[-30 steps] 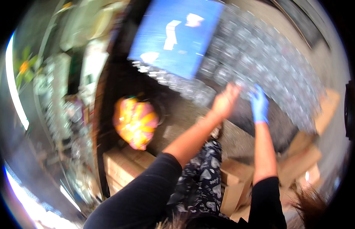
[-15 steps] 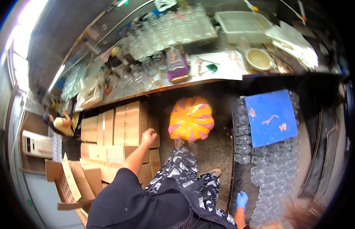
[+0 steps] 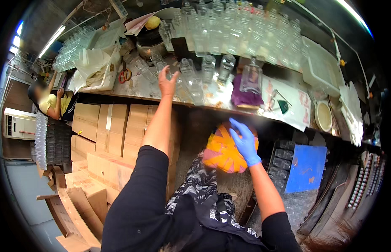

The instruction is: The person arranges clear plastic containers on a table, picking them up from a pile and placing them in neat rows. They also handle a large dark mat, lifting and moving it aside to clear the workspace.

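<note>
Presently, Nothing Seen in Grip

Over the remote feed I judge the work to be part-way. Clear bottles (image 3: pixel 235 33) stand in close rows at the back of the bench (image 3: pixel 132 87); several loose bottles (image 3: pixel 208 69) are nearer its front edge, and one bottle (image 3: pixel 251 80) stands on a purple cloth (image 3: pixel 242 99). Whether either group counts as finished, and how much remains, I cannot establish.

I record the bare left hand (image 3: pixel 167 84) raised at the front edge, thumb and fingers parted and slightly bent, beside the loose bottles. Nothing shows between the fingers; contact with the bottles behind I cannot confirm. The blue-gloved right hand (image 3: pixel 244 145) has its fingers spread, overlapping the orange-and-pink wrapped bundle (image 3: pixel 220 157) in view. I see nothing held there; touch is likewise unconfirmed.
</note>
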Motion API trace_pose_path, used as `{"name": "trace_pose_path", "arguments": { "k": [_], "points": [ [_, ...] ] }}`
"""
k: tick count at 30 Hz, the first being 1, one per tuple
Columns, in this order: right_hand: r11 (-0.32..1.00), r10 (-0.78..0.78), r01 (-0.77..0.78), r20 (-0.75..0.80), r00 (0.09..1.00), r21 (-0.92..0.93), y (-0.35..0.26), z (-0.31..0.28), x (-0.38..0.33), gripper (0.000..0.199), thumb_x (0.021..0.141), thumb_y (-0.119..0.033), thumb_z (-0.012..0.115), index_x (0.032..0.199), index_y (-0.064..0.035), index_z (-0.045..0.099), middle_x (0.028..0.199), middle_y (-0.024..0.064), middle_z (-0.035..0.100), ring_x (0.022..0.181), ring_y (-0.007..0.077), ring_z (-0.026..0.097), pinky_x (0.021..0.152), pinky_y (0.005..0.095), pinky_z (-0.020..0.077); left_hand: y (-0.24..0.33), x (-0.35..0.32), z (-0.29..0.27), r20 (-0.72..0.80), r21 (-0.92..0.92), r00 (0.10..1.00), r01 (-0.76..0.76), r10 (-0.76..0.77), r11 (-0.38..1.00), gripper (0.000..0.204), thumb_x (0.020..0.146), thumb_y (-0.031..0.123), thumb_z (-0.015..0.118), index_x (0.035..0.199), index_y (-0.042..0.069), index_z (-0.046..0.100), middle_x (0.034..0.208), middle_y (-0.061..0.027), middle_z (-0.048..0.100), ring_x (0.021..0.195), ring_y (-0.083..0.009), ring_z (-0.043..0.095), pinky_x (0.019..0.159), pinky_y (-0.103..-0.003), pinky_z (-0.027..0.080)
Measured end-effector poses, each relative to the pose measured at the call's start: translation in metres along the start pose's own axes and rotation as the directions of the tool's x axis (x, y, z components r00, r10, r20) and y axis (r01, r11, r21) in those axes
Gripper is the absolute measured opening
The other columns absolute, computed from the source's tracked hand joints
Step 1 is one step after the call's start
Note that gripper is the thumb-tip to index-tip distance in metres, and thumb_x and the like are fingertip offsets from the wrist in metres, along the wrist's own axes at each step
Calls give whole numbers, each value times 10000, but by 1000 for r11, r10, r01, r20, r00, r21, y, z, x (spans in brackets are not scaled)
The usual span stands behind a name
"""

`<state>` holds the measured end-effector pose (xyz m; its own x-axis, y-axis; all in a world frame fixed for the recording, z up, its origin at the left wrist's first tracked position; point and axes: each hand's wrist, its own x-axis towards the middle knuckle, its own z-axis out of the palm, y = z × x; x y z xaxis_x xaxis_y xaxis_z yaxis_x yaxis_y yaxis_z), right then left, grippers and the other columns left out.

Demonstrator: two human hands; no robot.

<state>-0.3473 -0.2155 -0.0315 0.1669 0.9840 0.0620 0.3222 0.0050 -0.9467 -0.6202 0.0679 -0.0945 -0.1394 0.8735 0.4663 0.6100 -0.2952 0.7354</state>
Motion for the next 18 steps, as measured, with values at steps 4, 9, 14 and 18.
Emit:
{"name": "trace_pose_path", "arguments": {
  "k": [4,9,14,18],
  "points": [
    [971,-238,238,-64,969,-11,-12,85,127,405,819,-98,667,1215,-71,587,1139,137,626,1038,283,600,908,343,450,-17,18,38,283,-229,953,178,-109,957,390,799,165,732,1144,62,581,813,-54,659,740,-139,621,700,-269,488],
    [981,-168,177,-112,980,83,8,162,203,441,792,-127,710,1212,-73,589,945,101,636,889,198,608,870,319,459,2,12,25,135,-218,948,312,-288,925,294,849,189,686,1089,55,578,670,-28,603,608,-108,555,631,-262,467],
    [997,65,-63,-44,997,46,17,197,224,451,795,-173,720,1215,-77,588,758,49,578,682,112,523,703,276,469,-15,56,-32,101,-117,868,496,-486,861,397,832,224,705,1156,62,543,627,-38,550,551,-106,513,551,-293,440],
    [946,304,-294,-59,951,140,-18,197,264,503,799,-234,713,1245,-66,552,796,114,615,713,171,581,683,322,488,-51,105,-40,290,325,874,293,-390,899,633,750,364,754,1257,73,512,676,-114,609,568,-231,575,603,-389,481]
  ]
}}
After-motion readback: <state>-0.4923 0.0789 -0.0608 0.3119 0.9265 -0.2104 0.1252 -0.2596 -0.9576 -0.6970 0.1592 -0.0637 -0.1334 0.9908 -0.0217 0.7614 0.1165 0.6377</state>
